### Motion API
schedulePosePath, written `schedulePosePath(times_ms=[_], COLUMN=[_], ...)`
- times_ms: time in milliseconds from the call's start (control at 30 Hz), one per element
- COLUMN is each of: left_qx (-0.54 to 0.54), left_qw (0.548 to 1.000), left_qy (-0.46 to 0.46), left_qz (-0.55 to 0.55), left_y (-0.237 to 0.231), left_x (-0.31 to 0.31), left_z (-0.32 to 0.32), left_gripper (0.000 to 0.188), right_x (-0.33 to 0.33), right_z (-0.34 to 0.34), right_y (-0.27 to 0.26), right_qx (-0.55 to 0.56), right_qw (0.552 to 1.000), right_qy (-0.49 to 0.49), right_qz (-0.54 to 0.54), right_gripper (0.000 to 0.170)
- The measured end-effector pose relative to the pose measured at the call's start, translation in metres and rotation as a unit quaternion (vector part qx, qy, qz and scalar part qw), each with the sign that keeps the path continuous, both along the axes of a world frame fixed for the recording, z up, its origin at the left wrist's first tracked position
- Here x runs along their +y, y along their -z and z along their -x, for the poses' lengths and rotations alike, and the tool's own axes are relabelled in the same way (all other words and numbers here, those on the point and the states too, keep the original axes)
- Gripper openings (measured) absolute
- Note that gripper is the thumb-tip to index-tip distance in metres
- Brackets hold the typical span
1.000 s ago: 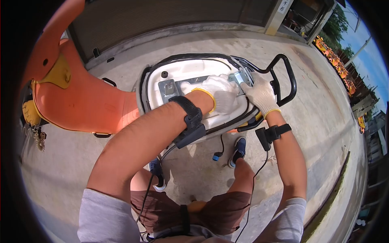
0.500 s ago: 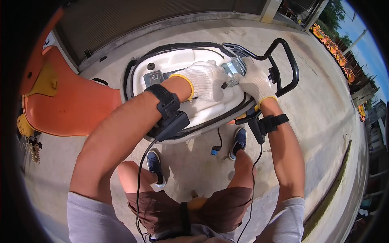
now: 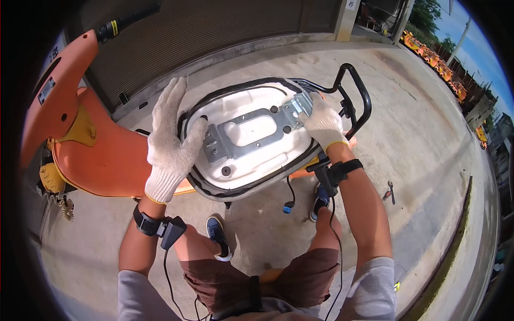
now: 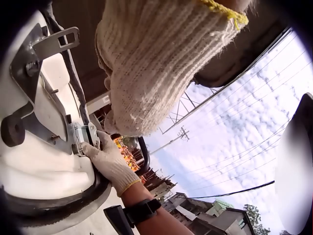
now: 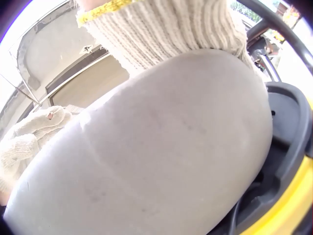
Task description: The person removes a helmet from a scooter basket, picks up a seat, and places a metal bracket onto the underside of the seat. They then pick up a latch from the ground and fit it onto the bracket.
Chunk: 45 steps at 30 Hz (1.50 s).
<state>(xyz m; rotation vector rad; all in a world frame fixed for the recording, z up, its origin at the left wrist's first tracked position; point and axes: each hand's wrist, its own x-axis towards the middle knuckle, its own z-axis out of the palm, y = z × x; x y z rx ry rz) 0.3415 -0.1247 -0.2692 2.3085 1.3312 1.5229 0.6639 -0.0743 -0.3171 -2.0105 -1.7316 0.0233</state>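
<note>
A scooter seat (image 3: pixel 243 170) shows its white underside, edged with a dark rim. A grey metal plate (image 3: pixel 235 152) with an oval cutout is fixed to it, along with several black rubber stops. My right hand (image 3: pixel 325 122), in a knit glove, grips the seat's right end at the silvery hinge bracket (image 3: pixel 297 107); its thumb lies on the bracket. At the seat's left end my gloved left hand (image 3: pixel 172 140) is raised with straight fingers, the thumb close to the rim. In the right wrist view the seat's grey outer cover (image 5: pixel 156 142) hides the right fingers.
The orange scooter body (image 3: pixel 104 165) extends to the left. A black tube rack (image 3: pixel 367 99) rises behind the right hand. Below the seat hangs a cable with a blue connector (image 3: pixel 288 208). A small hand tool (image 3: pixel 390 193) lies on the concrete at right. A shutter door (image 3: pixel 225 27) stands behind.
My left hand has left the middle of the underside for the left end, and its fingers have straightened. The metal plate is now uncovered. My right hand stays at the hinge bracket.
</note>
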Motion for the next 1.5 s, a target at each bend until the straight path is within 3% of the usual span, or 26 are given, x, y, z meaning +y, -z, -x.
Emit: schedulePosePath(times_ms=[33,67,100,133,167,200,300,367,467,600,633,667,733,800,867,900,933,1033,1100,1167,1233,1300,1400,1467,1500], left_qx=[-0.049,-0.103,-0.205,-0.343,-0.473,-0.522,-0.54,-0.528,-0.544,-0.549,-0.549,-0.548,-0.58,-0.567,-0.583,-0.61,-0.61,-0.687,-0.672,-0.628,-0.648,-0.636,-0.535,-0.557,-0.534], left_qw=[0.995,0.977,0.938,0.868,0.734,0.713,0.695,0.726,0.724,0.712,0.712,0.715,0.673,0.674,0.662,0.619,0.619,0.605,0.633,0.679,0.643,0.657,0.716,0.669,0.672], left_qy=[-0.079,-0.124,-0.09,0.095,0.137,0.124,0.125,0.117,0.119,0.153,0.165,0.169,0.304,0.334,0.34,0.336,0.339,0.213,0.171,0.14,0.224,0.207,0.053,-0.009,-0.004], left_qz=[0.022,0.138,0.265,0.345,0.468,0.451,0.458,0.425,0.408,0.41,0.406,0.4,0.344,0.336,0.324,0.362,0.36,0.341,0.345,0.353,0.342,0.348,0.446,0.493,0.514], left_y=[0.027,0.047,0.079,0.104,0.103,0.106,0.114,0.114,0.126,0.123,0.122,0.127,0.151,0.18,0.181,0.157,0.156,0.155,0.157,0.176,0.219,0.247,0.245,0.236,0.228], left_x=[0.006,0.009,0.024,0.029,0.017,0.011,0.003,-0.004,-0.012,-0.014,-0.021,-0.028,-0.041,-0.056,-0.07,-0.079,-0.074,-0.079,-0.11,-0.154,-0.19,-0.229,-0.269,-0.271,-0.262], left_z=[0.021,0.032,0.045,0.049,0.043,0.036,0.036,0.037,0.04,0.038,0.038,0.037,0.034,0.022,0.001,-0.007,-0.011,-0.006,0.02,0.064,0.128,0.17,0.196,0.174,0.159], left_gripper=[0.08,0.089,0.094,0.09,0.075,0.036,0.03,0.03,0.031,0.055,0.074,0.074,0.084,0.089,0.089,0.085,0.085,0.063,0.048,0.027,0.012,0.006,0.016,0.04,0.063], right_x=[0.0,0.003,0.008,0.012,0.008,0.003,-0.008,-0.006,-0.007,-0.001,-0.003,-0.004,-0.007,-0.007,-0.01,-0.012,-0.014,-0.03,-0.073,-0.132,-0.18,-0.231,-0.272,-0.284,-0.282], right_z=[-0.001,-0.002,-0.007,-0.009,-0.008,-0.004,0.004,0.006,0.023,0.021,0.021,0.02,0.017,0.015,0.019,0.021,0.022,0.026,0.042,0.065,0.078,0.099,0.116,0.121,0.118], right_y=[0.002,0.009,0.02,0.022,0.015,0.005,-0.01,-0.009,-0.009,-0.012,-0.014,-0.013,-0.007,-0.008,-0.011,-0.01,-0.01,-0.005,0.001,0.007,0.062,0.093,0.148,0.188,0.209], right_qx=[0.017,0.018,0.026,0.032,0.053,0.051,-0.012,-0.036,-0.085,-0.09,-0.07,-0.069,0.004,0.015,0.017,0.016,0.014,0.022,0.067,0.111,0.164,0.236,0.261,0.265,0.266], right_qw=[1.0,1.0,0.999,0.998,0.997,0.998,1.0,0.999,0.995,0.994,0.995,0.996,0.998,0.998,0.997,0.997,0.997,0.997,0.992,0.986,0.973,0.962,0.953,0.945,0.938], right_qy=[0.002,0.004,0.026,0.046,0.041,0.039,0.018,0.029,0.046,0.038,0.036,0.036,0.047,0.048,0.059,0.07,0.07,0.075,0.074,0.119,0.08,0.108,0.152,0.183,0.177], right_qz=[-0.003,-0.008,-0.023,-0.038,-0.026,-0.03,0.001,0.011,0.029,0.044,0.056,0.049,0.045,0.025,0.042,0.028,0.025,-0.021,-0.075,-0.034,-0.143,-0.09,-0.005,0.05,0.132], right_gripper=[0.057,0.057,0.057,0.058,0.058,0.058,0.057,0.055,0.05,0.053,0.055,0.055,0.062,0.066,0.064,0.064,0.064,0.065,0.064,0.062,0.053,0.055,0.056,0.057,0.059])
